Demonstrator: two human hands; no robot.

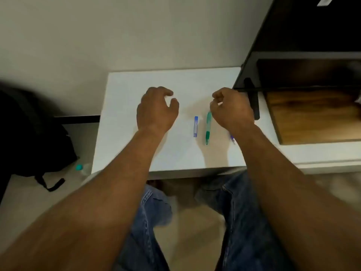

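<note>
On the white table [175,153] lie a small blue flat case [195,126] and, just right of it, a green pen [208,130]. A bit of a blue pen [232,139] shows under my right forearm. My left hand [156,109] hovers over the table left of the case, fingers loosely curled and holding nothing. My right hand [230,108] hangs above the upper end of the green pen, fingers loosely curled, with nothing seen in it.
A black shelf unit [304,55] with a wooden board [312,118] stands at the right. A black backpack [33,137] and a bottle with a teal cap [79,167] sit on the floor at the left. My legs in jeans are below the table edge.
</note>
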